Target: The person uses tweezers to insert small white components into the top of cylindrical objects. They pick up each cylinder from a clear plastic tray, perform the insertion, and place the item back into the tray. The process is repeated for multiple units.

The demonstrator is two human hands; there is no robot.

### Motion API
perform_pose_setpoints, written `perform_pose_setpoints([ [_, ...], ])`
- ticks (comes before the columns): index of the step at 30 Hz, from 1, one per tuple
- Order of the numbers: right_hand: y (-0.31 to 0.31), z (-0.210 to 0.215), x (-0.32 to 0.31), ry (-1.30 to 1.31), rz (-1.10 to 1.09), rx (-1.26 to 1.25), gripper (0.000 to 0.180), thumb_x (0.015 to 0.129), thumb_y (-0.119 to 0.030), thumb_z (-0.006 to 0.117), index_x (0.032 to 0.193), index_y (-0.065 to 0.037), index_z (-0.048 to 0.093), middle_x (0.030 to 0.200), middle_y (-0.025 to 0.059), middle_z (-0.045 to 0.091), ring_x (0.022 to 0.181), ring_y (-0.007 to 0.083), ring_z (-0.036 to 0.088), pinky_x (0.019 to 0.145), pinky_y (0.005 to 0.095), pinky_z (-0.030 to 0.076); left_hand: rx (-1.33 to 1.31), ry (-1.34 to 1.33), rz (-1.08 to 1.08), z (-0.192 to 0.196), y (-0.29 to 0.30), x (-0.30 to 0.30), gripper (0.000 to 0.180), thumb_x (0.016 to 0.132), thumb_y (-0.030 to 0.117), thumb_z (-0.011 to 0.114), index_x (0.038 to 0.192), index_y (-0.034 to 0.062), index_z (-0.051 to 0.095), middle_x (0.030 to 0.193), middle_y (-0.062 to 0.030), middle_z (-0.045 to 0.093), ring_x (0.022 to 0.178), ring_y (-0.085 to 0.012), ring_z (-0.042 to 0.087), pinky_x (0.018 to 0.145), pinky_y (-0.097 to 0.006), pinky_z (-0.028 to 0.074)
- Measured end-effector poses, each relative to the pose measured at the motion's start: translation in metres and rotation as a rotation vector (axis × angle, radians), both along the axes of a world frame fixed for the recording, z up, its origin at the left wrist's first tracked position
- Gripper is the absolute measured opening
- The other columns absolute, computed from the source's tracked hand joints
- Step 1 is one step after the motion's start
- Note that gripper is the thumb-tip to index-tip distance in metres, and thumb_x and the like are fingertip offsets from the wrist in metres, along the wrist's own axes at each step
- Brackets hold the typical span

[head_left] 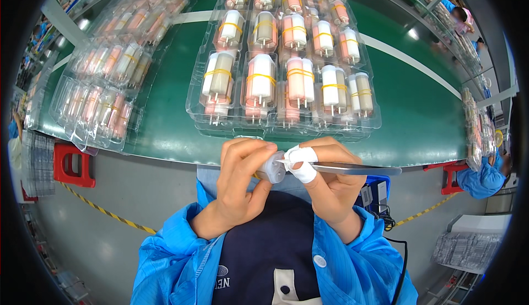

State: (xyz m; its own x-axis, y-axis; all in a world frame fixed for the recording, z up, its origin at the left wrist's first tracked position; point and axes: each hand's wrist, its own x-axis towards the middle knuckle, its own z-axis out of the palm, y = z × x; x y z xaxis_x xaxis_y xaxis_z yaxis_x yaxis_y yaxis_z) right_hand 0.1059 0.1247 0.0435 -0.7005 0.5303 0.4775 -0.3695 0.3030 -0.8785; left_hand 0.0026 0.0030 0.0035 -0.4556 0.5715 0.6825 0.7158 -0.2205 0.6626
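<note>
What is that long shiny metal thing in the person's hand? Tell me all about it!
They look like metal tweezers: long, thin, silvery and shiny. They lie almost level, with the wide end pointing to the person's right and the tip at a small pale tube. The right hand pinches them with a finger wrapped in white tape. The left hand holds the tube. It all hovers just in front of the green belt.

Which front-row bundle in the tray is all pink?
The middle bundle, third from the left: both tubes are pink; its neighbours are white, beige or mixed.
</note>
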Motion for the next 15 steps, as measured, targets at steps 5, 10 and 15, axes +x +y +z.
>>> perform_pose_setpoints([
  [5, 0.006, 0.012, -0.001, -0.063, 0.035, 0.083, 0.011, 0.080, 0.001, 0.067, 0.090, 0.001, 0.067, 0.083, 0.0124, 0.065, 0.073, 0.0168, 0.063, 0.062, 0.0272, 0.049, 0.011, 0.100, 0.008, 0.003, 0.003, -0.003, 0.059, 0.054, -0.013, 0.062, 0.112, -0.0024, 0.057, 0.106, -0.0166, 0.058, 0.092, -0.0320, 0.054, 0.077, -0.039, 0.045],
  [10, 0.020, 0.017, 0.000, -0.142, 0.133, 0.088, 0.009, 0.080, -0.001, 0.066, 0.088, 0.001, 0.065, 0.079, 0.0114, 0.064, 0.069, 0.0155, 0.061, 0.060, 0.0273, 0.047, -0.029, 0.170, -0.019, 0.004, 0.003, -0.004, 0.054, 0.058, -0.012, 0.063, 0.111, -0.0025, 0.056, 0.105, -0.0160, 0.059, 0.091, -0.0309, 0.055, 0.077, -0.038, 0.045],
  [15, 0.012, 0.005, -0.002, -0.014, 0.081, -0.106, 0.011, 0.079, 0.001, 0.068, 0.090, 0.001, 0.067, 0.084, 0.0128, 0.065, 0.074, 0.0169, 0.062, 0.062, 0.0278, 0.048, -0.071, -0.061, -0.050, 0.003, 0.000, -0.002, 0.044, 0.072, -0.008, 0.066, 0.114, -0.0032, 0.053, 0.108, -0.0179, 0.055, 0.096, -0.0270, 0.055, 0.082, -0.034, 0.045],
])
